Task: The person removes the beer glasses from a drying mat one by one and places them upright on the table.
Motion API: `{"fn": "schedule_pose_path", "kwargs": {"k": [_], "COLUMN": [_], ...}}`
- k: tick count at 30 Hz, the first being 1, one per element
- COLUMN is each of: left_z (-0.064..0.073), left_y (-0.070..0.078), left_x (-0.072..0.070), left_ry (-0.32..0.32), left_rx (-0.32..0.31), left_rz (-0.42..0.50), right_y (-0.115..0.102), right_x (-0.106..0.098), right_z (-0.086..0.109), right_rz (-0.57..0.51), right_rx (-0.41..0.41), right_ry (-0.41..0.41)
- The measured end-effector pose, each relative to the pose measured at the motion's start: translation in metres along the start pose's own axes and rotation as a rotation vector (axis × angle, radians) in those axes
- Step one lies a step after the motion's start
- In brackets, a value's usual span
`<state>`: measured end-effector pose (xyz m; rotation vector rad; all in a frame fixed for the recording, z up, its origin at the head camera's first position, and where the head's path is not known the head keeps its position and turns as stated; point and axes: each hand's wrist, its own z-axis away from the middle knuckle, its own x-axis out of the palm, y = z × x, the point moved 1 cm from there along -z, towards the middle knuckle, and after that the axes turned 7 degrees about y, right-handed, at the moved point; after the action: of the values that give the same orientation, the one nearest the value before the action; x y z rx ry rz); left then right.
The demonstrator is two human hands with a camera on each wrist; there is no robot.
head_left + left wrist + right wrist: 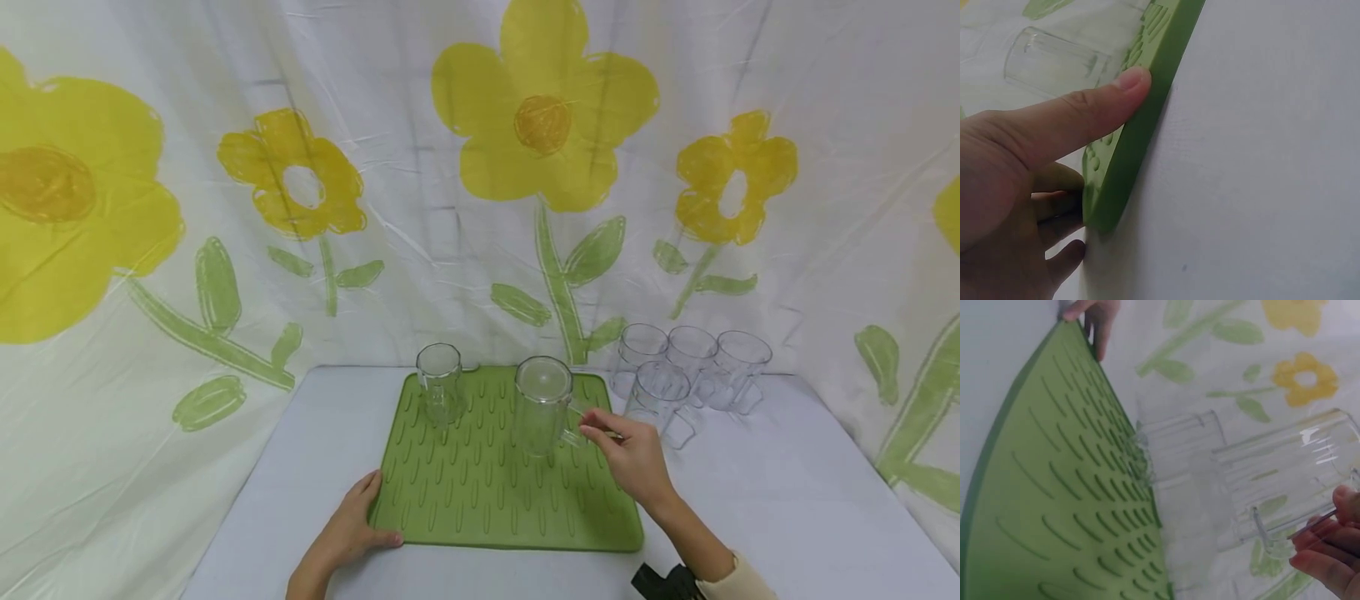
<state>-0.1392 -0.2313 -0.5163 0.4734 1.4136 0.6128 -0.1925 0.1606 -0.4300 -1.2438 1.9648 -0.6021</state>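
A white curtain (420, 275) printed with yellow flowers and green stems hangs behind a white-covered table (795, 508). At the near left, the left hand (345, 527) grips the corner of a green, rubbery-looking rectangular mat (450, 521) with raised oblong ridges, presumably to steady it; its thumb lies along the near edge and its fingers bend against the left side. On the mat's far left part stands a clear cylindrical glass mug (439, 379); which end is up I cannot tell. To its right, over the mat's far right part, is a larger-looking clear glass mug with a handle (542, 408), its closed base upward, seemingly held just above the ridges. The right hand (633, 462) pinches that handle from the right between thumb and fingers, a hold that likely leaves the mug's rim free below; the wrist angles in from the near right, out of a beige sleeve (738, 581). At the far right, four clear glass mugs (692, 358) stand grouped close together beside the mat, mouths upward.
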Motion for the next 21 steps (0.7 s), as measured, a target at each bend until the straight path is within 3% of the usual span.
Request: {"fn": "schedule_pose_path", "kwargs": {"k": [13, 21], "left_z": [0.0008, 0.002], "left_y": [-0.0024, 0.0016], "left_x": [-0.001, -0.0016], "left_ry": [-0.005, -0.001], "left_rx": [0.001, 0.013], "left_rz": [-0.036, -0.011], "right_y": [0.0026, 0.0032], "right_x": [-0.0003, -0.0014], "right_z": [0.0002, -0.0021], "right_rz": [-0.017, 0.012], "right_rx": [-0.036, -0.085], "right_ry": [-0.015, -0.014]}}
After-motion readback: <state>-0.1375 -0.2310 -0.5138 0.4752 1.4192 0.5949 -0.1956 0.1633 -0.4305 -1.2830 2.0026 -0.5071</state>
